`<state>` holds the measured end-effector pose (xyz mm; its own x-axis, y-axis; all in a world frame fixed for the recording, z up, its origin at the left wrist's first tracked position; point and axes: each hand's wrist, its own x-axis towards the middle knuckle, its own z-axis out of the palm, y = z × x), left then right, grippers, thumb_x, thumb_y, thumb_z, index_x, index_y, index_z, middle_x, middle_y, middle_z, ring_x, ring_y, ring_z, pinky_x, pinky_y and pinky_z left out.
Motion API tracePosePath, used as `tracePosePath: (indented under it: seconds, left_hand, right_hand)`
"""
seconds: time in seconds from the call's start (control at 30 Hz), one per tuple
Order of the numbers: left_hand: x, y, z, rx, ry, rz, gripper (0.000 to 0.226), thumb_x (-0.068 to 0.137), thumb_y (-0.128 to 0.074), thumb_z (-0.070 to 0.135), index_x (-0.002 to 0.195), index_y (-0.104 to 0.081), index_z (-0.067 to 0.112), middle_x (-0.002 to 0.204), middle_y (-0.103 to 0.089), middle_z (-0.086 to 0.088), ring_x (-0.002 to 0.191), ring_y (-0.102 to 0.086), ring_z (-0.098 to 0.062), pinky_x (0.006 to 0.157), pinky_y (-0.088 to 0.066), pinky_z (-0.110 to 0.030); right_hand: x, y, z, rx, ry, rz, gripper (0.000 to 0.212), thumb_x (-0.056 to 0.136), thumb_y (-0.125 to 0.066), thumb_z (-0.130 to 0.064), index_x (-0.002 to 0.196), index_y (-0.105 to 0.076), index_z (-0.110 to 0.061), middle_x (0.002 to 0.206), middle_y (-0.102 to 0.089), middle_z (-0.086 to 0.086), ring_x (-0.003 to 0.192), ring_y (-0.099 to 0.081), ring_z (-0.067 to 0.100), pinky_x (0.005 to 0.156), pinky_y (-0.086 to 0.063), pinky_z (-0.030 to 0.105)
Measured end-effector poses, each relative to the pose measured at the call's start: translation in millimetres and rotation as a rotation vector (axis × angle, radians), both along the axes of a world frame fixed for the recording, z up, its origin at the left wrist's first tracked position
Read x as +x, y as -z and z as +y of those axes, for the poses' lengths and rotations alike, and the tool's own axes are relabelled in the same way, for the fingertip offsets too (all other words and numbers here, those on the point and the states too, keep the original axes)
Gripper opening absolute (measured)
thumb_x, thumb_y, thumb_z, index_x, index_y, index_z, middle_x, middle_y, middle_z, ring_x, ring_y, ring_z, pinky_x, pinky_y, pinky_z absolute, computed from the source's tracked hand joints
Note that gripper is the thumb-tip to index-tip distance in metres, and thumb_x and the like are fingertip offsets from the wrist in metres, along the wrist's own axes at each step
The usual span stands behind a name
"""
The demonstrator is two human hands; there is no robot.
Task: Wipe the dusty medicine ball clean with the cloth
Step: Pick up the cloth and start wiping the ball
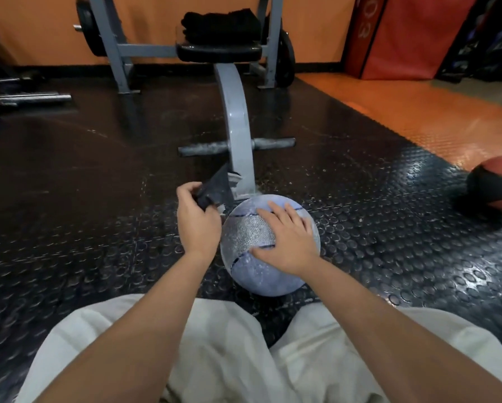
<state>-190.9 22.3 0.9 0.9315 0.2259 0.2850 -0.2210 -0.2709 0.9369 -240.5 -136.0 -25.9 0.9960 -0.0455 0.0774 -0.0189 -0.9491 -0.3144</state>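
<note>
A pale, dust-coated medicine ball (245, 251) sits on the black studded floor mat between my knees. My right hand (287, 239) rests flat on its top right side, fingers spread and straight. Just left of the ball, my left hand (197, 216) grips a dark grey cloth (217, 190), which sticks up and away from the fingers. The cloth hangs beside the ball's upper left edge; I cannot tell whether it touches the ball.
A grey weight bench (238, 126) stands right behind the ball, with a folded black towel (220, 24) on its seat. A red and black ball (497, 187) lies at the right. Metal bars (31, 98) lie at the far left. An orange floor strip (418, 112) runs along the right.
</note>
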Motion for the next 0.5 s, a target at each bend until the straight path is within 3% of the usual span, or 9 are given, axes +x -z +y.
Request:
tracePosePath:
  seconds: [0.07, 0.17, 0.3, 0.4, 0.5]
  left_hand:
    - [4, 8, 2, -0.021, 0.009, 0.023, 0.036, 0.088, -0.054, -0.004, 0.11, -0.041, 0.021, 0.108, -0.053, 0.0, 0.098, -0.053, -0.022, 0.077, -0.041, -0.032]
    - [8, 15, 4, -0.022, 0.015, 0.042, 0.032, 0.089, -0.055, -0.001, 0.108, -0.042, 0.02, 0.101, -0.052, 0.003, 0.088, -0.052, -0.017, 0.068, -0.034, -0.023]
    - [16, 4, 2, -0.05, -0.038, 0.121, 0.012, 0.092, -0.042, 0.005, 0.097, -0.042, 0.016, 0.078, -0.047, 0.002, 0.066, -0.045, -0.02, 0.057, -0.031, -0.034]
    - [14, -6, -2, -0.077, -0.045, 0.062, 0.015, 0.095, -0.038, 0.006, 0.094, -0.04, 0.021, 0.079, -0.047, 0.002, 0.065, -0.045, -0.019, 0.058, -0.032, -0.037]
    - [2, -10, -4, -0.094, 0.01, -0.137, 0.028, 0.096, -0.043, 0.008, 0.088, -0.037, 0.034, 0.085, -0.046, 0.006, 0.069, -0.044, -0.013, 0.06, -0.034, -0.032]
  right_hand:
    - [4, -2, 3, -0.029, -0.001, -0.013, 0.081, 0.082, -0.057, -0.061, 0.149, -0.015, -0.042, 0.16, -0.004, -0.013, 0.147, 0.004, 0.016, 0.118, -0.003, 0.049]
    - [6, 4, 5, -0.033, 0.006, -0.085, 0.082, 0.081, -0.055, -0.064, 0.149, -0.018, -0.038, 0.159, -0.008, -0.013, 0.147, 0.0, 0.016, 0.117, -0.004, 0.049]
    - [5, 19, 4, 0.049, 0.018, -0.247, 0.081, 0.074, -0.041, -0.068, 0.146, -0.031, -0.031, 0.156, -0.02, -0.001, 0.143, -0.019, 0.021, 0.113, -0.012, 0.049]
    - [6, 20, 1, 0.157, 0.0, -0.371, 0.07, 0.082, -0.047, -0.056, 0.142, -0.038, -0.022, 0.15, -0.027, 0.006, 0.133, -0.034, 0.025, 0.109, -0.023, 0.049]
    - [3, 10, 2, 0.358, -0.059, -0.395, 0.059, 0.089, -0.051, -0.044, 0.142, -0.038, -0.021, 0.142, -0.025, -0.007, 0.134, -0.031, 0.018, 0.111, -0.029, 0.049]
